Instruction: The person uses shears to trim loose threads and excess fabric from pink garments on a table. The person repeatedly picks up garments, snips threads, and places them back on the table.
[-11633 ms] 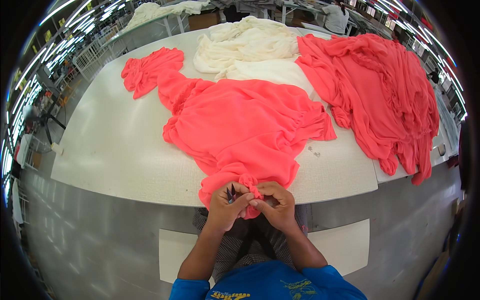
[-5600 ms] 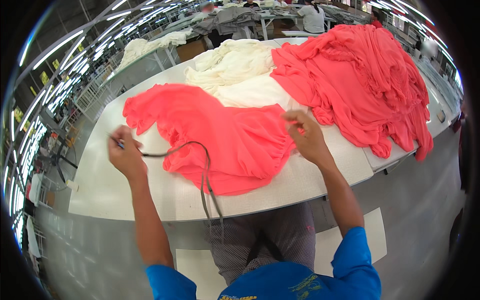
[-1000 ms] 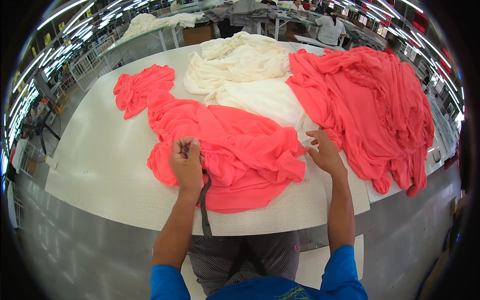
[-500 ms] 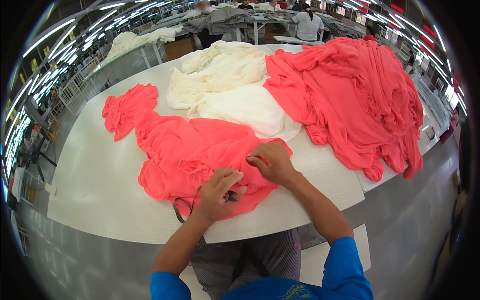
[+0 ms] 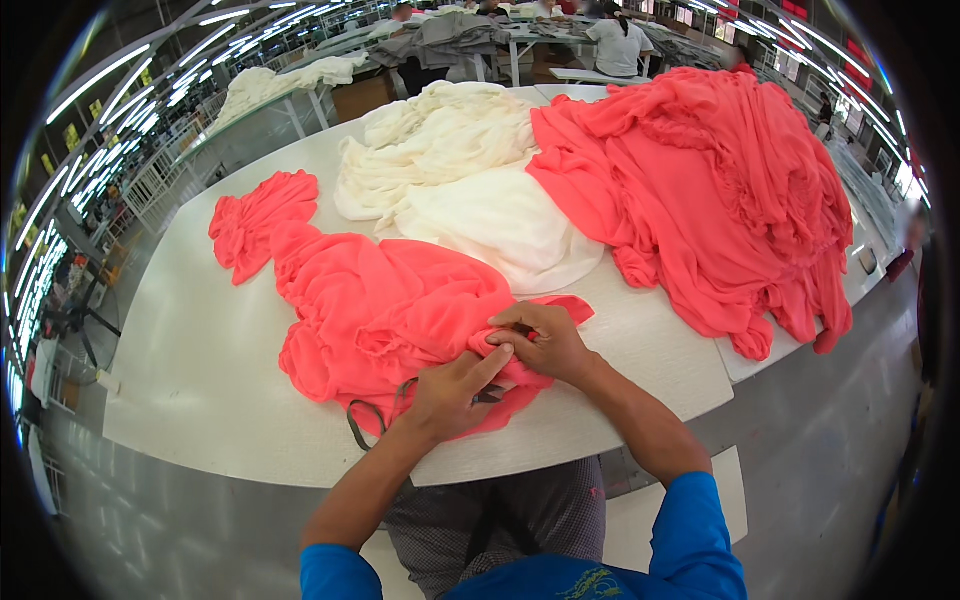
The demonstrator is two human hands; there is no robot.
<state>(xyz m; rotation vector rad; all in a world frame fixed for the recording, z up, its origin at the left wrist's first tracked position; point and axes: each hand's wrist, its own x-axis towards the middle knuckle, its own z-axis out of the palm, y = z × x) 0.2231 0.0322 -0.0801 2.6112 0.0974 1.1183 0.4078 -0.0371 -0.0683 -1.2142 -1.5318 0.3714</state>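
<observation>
A coral garment (image 5: 390, 300) of thin, gathered fabric lies bunched on the white table before me. My right hand (image 5: 545, 342) pinches a fold of it near its right end. Right beside it, my left hand (image 5: 450, 395) is closed on the same fold, thumb and fingertips almost touching the right hand's. Tucked in the left palm is a small dark metal tool (image 5: 488, 395), which looks like thread snips, mostly hidden by the fingers. A dark cord loop (image 5: 362, 425) hangs out on the left side of that hand.
A large coral fabric heap (image 5: 700, 200) covers the right side of the white table (image 5: 190, 370). Cream fabric (image 5: 490, 220) lies in the middle, and a smaller coral piece (image 5: 265, 220) at the far left. Beyond stand other tables, with a seated person in white (image 5: 618, 48).
My left hand has moved slightly right and up to meet the right hand; both now pinch the fabric together. The right hand has shifted slightly downward. The heaps stay in place.
</observation>
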